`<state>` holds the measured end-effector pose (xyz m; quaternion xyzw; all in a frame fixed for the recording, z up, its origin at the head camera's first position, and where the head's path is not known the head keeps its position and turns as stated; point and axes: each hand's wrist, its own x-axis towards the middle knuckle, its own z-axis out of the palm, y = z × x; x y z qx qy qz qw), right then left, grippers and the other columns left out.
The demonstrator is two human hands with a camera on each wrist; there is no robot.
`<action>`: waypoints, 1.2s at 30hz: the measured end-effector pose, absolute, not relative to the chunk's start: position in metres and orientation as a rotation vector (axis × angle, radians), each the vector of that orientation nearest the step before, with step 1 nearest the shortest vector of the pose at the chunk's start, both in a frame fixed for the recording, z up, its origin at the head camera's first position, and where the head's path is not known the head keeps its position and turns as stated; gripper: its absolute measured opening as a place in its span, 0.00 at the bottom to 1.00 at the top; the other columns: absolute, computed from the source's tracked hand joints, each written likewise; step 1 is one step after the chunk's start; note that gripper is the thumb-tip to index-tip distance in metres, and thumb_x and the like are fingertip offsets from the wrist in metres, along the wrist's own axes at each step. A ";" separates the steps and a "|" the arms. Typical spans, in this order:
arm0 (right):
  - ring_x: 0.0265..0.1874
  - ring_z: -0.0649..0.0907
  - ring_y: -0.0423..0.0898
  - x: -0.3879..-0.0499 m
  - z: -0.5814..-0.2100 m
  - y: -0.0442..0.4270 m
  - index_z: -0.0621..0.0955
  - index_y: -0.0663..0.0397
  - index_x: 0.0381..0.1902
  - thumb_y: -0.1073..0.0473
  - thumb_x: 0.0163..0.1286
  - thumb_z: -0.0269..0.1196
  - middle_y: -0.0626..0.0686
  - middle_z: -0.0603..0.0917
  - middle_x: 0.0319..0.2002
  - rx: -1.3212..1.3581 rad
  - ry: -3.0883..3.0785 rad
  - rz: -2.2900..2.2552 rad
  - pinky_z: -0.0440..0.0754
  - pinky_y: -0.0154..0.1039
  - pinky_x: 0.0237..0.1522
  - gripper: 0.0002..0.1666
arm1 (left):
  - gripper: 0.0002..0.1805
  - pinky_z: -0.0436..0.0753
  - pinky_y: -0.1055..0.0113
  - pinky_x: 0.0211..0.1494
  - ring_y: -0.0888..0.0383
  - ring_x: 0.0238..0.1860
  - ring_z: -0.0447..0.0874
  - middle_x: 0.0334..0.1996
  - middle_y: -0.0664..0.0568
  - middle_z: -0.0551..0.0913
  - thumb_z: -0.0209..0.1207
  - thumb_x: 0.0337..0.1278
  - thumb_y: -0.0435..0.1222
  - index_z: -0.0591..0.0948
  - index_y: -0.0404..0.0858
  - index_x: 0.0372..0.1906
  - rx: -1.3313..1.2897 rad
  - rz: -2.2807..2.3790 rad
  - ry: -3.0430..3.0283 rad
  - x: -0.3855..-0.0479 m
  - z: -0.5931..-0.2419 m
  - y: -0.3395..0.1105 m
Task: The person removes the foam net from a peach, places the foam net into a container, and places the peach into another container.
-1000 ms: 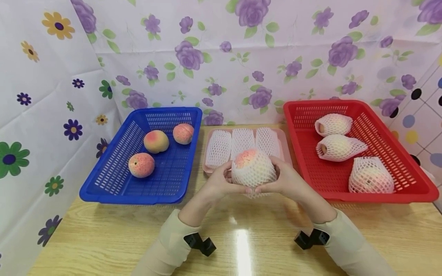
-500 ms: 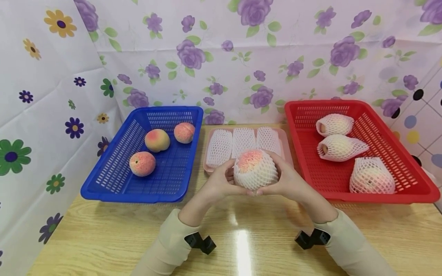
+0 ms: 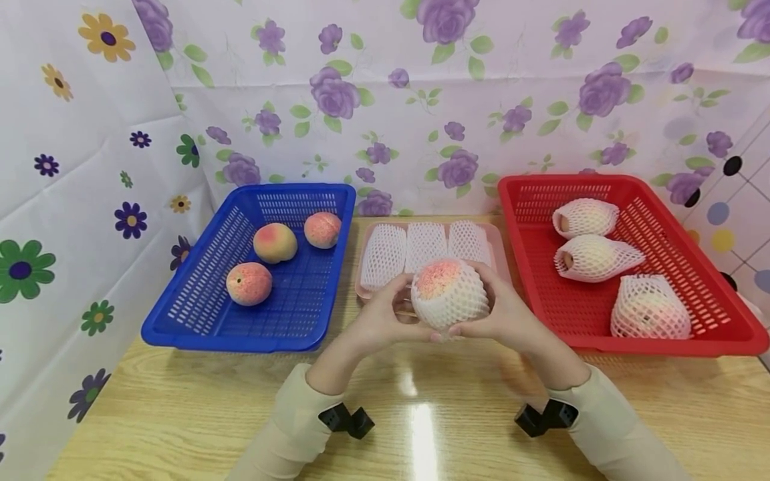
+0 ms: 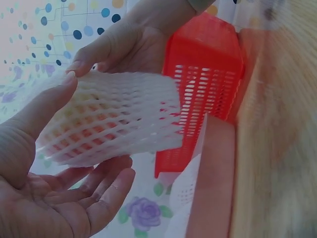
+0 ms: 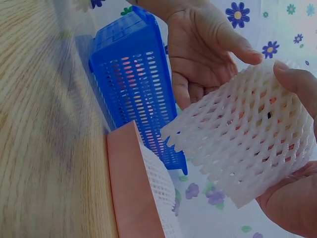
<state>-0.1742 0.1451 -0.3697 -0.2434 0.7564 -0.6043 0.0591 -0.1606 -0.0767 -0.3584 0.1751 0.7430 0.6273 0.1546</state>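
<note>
A pink-topped peach in a white foam net (image 3: 450, 297) is held between both hands above the table. The left hand (image 3: 375, 325) curves around its left side with a gap at the palm; in the left wrist view this hand's thumb touches the net (image 4: 114, 119) and its fingers (image 4: 106, 191) lie below. The right hand (image 3: 510, 322) grips the other side, thumb low in front. The right wrist view shows the net's loose end (image 5: 198, 129) extending beyond the fruit. Behind stands a pink tray (image 3: 498, 250) with three flat foam nets (image 3: 426, 246).
On the left a blue basket (image 3: 301, 304) holds three bare peaches (image 3: 275, 243). The red basket (image 3: 556, 314) at right contains three netted fruits (image 3: 650, 310). Both baskets flank the tray on the wooden table (image 3: 198, 414), with flowered cloth behind.
The netted peach has tilted a little and shifted slightly right, showing its pink top more. The gap between the left palm and the peach has widened.
</note>
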 end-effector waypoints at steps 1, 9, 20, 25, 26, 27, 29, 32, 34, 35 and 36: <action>0.50 0.77 0.44 -0.174 -0.370 0.146 0.62 0.61 0.65 0.71 0.43 0.75 0.62 0.71 0.58 -0.734 2.294 -1.824 0.81 0.34 0.47 0.53 | 0.44 0.81 0.60 0.56 0.51 0.53 0.79 0.56 0.39 0.74 0.72 0.40 0.27 0.63 0.36 0.67 0.504 1.786 2.137 -0.161 -0.356 -0.079; 0.50 0.76 0.44 -0.175 -0.369 0.146 0.62 0.61 0.65 0.71 0.42 0.76 0.60 0.72 0.57 -0.784 2.248 -1.799 0.81 0.36 0.47 0.53 | 0.36 0.81 0.59 0.55 0.46 0.55 0.77 0.56 0.38 0.73 0.66 0.50 0.27 0.66 0.37 0.66 0.485 1.798 2.112 -0.165 -0.346 -0.096; 0.52 0.73 0.54 -0.177 -0.375 0.145 0.63 0.56 0.65 0.66 0.44 0.76 0.59 0.71 0.57 -0.805 2.248 -1.697 0.80 0.42 0.49 0.51 | 0.22 0.82 0.64 0.52 0.46 0.54 0.79 0.52 0.33 0.76 0.61 0.54 0.24 0.73 0.28 0.56 0.507 2.076 2.133 -0.162 -0.339 -0.099; 0.52 0.72 0.54 -0.176 -0.376 0.144 0.62 0.56 0.65 0.65 0.44 0.76 0.60 0.71 0.57 -0.820 2.250 -1.663 0.80 0.44 0.49 0.52 | 0.24 0.79 0.62 0.58 0.44 0.56 0.77 0.53 0.31 0.75 0.62 0.51 0.21 0.72 0.25 0.55 0.605 2.114 2.092 -0.162 -0.339 -0.099; 0.52 0.72 0.54 -0.176 -0.376 0.144 0.62 0.56 0.66 0.65 0.44 0.76 0.59 0.71 0.57 -0.824 2.252 -1.657 0.80 0.44 0.49 0.52 | 0.24 0.79 0.62 0.58 0.43 0.56 0.77 0.53 0.30 0.74 0.62 0.50 0.21 0.72 0.25 0.55 0.618 2.108 2.092 -0.162 -0.340 -0.099; 0.52 0.72 0.54 -0.176 -0.376 0.144 0.62 0.56 0.66 0.65 0.44 0.76 0.59 0.71 0.57 -0.828 2.252 -1.654 0.79 0.45 0.49 0.52 | 0.25 0.79 0.61 0.59 0.43 0.56 0.77 0.54 0.29 0.74 0.62 0.50 0.21 0.72 0.25 0.55 0.624 2.097 2.093 -0.163 -0.340 -0.099; 0.52 0.72 0.54 -0.175 -0.376 0.143 0.62 0.56 0.66 0.64 0.44 0.77 0.60 0.71 0.57 -0.837 2.248 -1.654 0.79 0.46 0.50 0.52 | 0.26 0.78 0.61 0.59 0.43 0.57 0.77 0.55 0.29 0.73 0.62 0.49 0.20 0.71 0.25 0.56 0.618 2.073 2.091 -0.162 -0.340 -0.098; 0.52 0.73 0.54 -0.175 -0.376 0.143 0.62 0.57 0.65 0.64 0.44 0.77 0.60 0.72 0.57 -0.844 2.250 -1.653 0.79 0.46 0.50 0.52 | 0.26 0.77 0.61 0.60 0.43 0.58 0.76 0.55 0.30 0.74 0.63 0.48 0.20 0.71 0.25 0.56 0.607 2.029 2.108 -0.162 -0.340 -0.098; 0.52 0.73 0.54 -0.175 -0.376 0.143 0.63 0.57 0.65 0.64 0.44 0.77 0.60 0.72 0.57 -0.848 2.254 -1.654 0.79 0.45 0.50 0.52 | 0.27 0.77 0.62 0.61 0.44 0.59 0.76 0.56 0.32 0.75 0.64 0.48 0.21 0.72 0.26 0.56 0.609 2.002 2.126 -0.161 -0.340 -0.097; 0.52 0.73 0.54 -0.175 -0.376 0.143 0.63 0.58 0.65 0.64 0.44 0.77 0.60 0.72 0.57 -0.849 2.258 -1.654 0.79 0.44 0.50 0.52 | 0.27 0.77 0.62 0.60 0.44 0.59 0.76 0.55 0.33 0.75 0.65 0.47 0.22 0.73 0.26 0.56 0.614 1.988 2.145 -0.161 -0.340 -0.097; 0.51 0.73 0.54 -0.175 -0.376 0.143 0.63 0.58 0.65 0.64 0.43 0.77 0.60 0.72 0.56 -0.851 2.262 -1.652 0.79 0.43 0.50 0.52 | 0.27 0.77 0.63 0.60 0.45 0.58 0.77 0.55 0.34 0.76 0.66 0.47 0.22 0.73 0.26 0.56 0.619 1.979 2.161 -0.160 -0.340 -0.097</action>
